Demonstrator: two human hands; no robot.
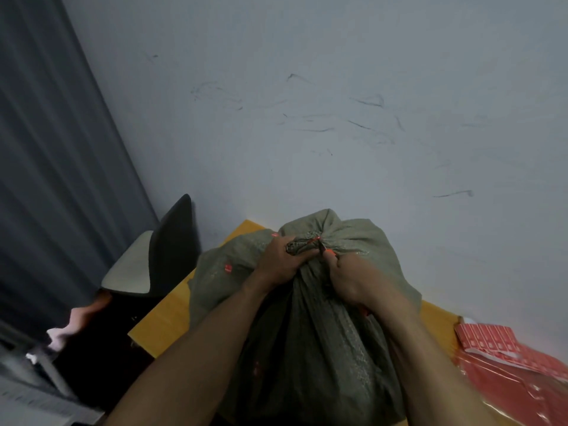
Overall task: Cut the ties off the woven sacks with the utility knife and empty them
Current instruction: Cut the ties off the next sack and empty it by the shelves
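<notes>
Fingers of left hand (278,265) clench the woven sack (307,333) at its neck; right hand (350,278) grips the utility knife (324,251).

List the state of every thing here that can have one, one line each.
sack: upright on the table, neck bunched and tied shut.
tie: red, wound round the neck, uncut as far as shows.
knife: held in the right hand, blade tip at the tie.
left hand: grips the bunched neck.
right hand: grips the knife.
table: bears the sack.
red packets: lie flat at the table's right end.
</notes>
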